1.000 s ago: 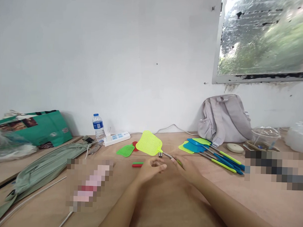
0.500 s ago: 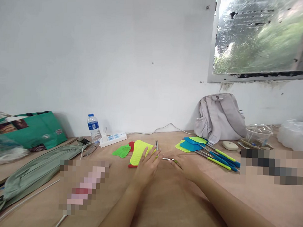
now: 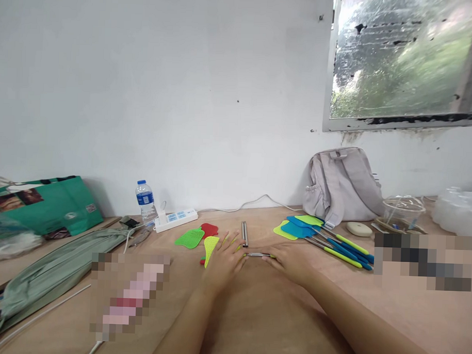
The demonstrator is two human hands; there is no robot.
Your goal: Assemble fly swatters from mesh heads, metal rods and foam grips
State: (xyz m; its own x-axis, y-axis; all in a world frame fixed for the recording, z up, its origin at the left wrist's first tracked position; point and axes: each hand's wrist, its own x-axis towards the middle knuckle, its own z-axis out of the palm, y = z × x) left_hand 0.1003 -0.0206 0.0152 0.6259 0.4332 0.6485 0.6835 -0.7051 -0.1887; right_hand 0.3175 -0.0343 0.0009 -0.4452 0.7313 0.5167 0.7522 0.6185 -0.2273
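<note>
A yellow-green fly swatter lies crosswise between my hands, its mesh head [image 3: 210, 250] to the left and its short metal rod [image 3: 258, 254] bare in the middle. My left hand [image 3: 226, 259] covers much of the head, fingers slightly spread over it and thumb near the rod, holding that end. My right hand [image 3: 291, 262] has its fingers closed on the other end, where a bit of the yellow-green handle shows; the rest is hidden. Just beyond my left fingertips lie thin metal rods [image 3: 245, 234]. Beside them are green [image 3: 190, 238] and red [image 3: 210, 230] swatter heads.
Several blue and yellow-green fly swatters [image 3: 334, 245] are piled to the right. Behind stand a grey backpack [image 3: 342, 186], a white case [image 3: 358, 229] and a clear tub [image 3: 403, 208]. Leftward are a power strip [image 3: 176, 220], a water bottle [image 3: 145, 199] and a green bag [image 3: 60, 204].
The yellow-green head has turned and now shows only a narrow part left of my left hand. More of the metal rod, the loose rods and the red head are visible.
</note>
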